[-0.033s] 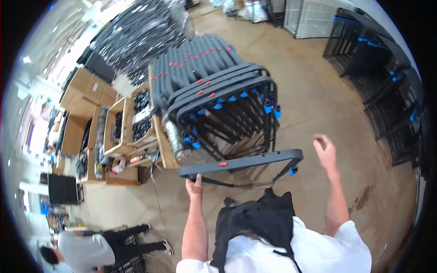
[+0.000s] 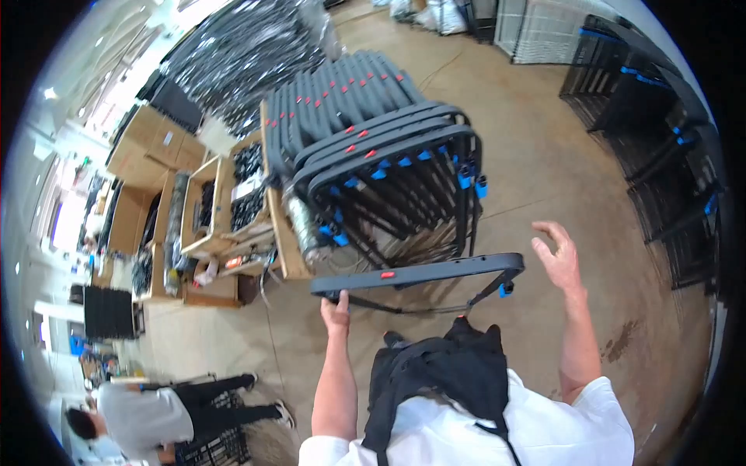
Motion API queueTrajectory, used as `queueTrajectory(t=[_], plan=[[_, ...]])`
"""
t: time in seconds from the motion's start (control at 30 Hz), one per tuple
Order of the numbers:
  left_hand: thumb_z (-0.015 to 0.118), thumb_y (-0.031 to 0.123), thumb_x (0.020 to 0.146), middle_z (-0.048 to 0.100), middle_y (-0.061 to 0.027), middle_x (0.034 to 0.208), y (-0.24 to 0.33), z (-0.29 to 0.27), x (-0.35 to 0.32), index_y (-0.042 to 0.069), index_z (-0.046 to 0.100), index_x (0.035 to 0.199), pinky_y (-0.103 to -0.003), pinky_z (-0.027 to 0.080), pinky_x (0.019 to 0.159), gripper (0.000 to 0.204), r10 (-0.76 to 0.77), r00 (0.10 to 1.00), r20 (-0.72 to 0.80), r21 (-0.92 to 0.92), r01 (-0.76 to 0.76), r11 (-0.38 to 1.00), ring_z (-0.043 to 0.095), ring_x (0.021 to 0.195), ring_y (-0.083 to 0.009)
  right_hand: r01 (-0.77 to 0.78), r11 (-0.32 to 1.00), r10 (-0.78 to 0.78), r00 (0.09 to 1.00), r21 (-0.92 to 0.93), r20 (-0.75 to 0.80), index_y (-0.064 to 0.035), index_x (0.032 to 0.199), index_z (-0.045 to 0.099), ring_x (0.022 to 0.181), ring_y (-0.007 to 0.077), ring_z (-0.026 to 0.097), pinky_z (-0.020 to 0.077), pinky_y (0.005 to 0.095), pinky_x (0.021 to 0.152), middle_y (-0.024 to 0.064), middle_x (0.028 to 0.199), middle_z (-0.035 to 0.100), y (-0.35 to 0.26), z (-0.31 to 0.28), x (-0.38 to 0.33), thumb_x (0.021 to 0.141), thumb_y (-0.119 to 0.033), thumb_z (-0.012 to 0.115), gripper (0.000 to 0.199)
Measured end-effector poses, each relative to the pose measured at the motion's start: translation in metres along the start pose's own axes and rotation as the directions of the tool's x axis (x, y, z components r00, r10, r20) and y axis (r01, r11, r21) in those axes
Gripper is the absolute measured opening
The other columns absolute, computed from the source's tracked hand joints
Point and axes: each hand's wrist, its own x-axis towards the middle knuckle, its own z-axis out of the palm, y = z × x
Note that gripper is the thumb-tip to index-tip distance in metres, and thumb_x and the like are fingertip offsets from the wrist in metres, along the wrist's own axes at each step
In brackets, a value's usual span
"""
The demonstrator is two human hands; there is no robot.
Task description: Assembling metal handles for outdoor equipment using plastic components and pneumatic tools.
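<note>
In front of me stands a black U-shaped tubular metal frame (image 2: 423, 272) with a red tab on its top bar and a blue fitting on its right leg. My left hand (image 2: 336, 313) is closed on the left end of that bar, thumb on top. My right hand (image 2: 558, 256) hangs in the air to the right of the bar, apart from it, thumb and fingers spread with nothing in them. Just beyond stands a row of similar black frames (image 2: 388, 144), packed closely together, with red tabs on top and blue fittings below.
Wooden bins (image 2: 208, 242) with small black parts stand at the left, beside cardboard boxes (image 2: 148, 144). Behind the row lies a plastic-wrapped stack (image 2: 245, 58). More black frames (image 2: 622, 101) line the right side. A co-worker (image 2: 148, 419) is at the lower left.
The fingers of my right hand have spread wider. The whole view has shifted slightly; my left hand keeps its hold on the frame.
</note>
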Motion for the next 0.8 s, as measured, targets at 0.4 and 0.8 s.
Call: queueTrajectory(t=[0.4, 0.8], plan=[[0.059, 0.009, 0.101, 0.044, -0.0162, 0.161, 0.085, -0.037, -0.107, 0.006, 0.035, 0.161, -0.044, 0.029, 0.127, 0.065, 0.083, 0.996, -0.041, -0.152, -0.088, 0.984, 0.042, 0.151, -0.0287, 0.397, 0.902, -0.320, 0.879, -0.169, 0.354, -0.0064, 0.112, 0.070, 0.080, 0.0339, 0.058, 0.0481, 0.0455, 0.073, 0.0119, 0.086, 0.061, -0.096, 0.027, -0.048, 0.078, -0.036, 0.085, 0.048], [0.058, 0.036, 0.111, 0.057, 0.0012, 0.096, 0.130, 0.007, -0.048, 0.009, 0.056, 0.141, -0.022, 0.044, 0.075, 0.040, 0.278, 0.956, 0.091, -0.232, -0.251, 0.940, 0.052, 0.084, -0.0063, 0.366, 0.902, -0.207, 0.832, -0.229, 0.515, -0.0034, 0.114, 0.070, 0.090, 0.0357, 0.071, 0.0563, 0.0412, 0.080, 0.0150, 0.098, 0.074, -0.085, 0.012, -0.009, 0.075, -0.016, 0.089, 0.045]])
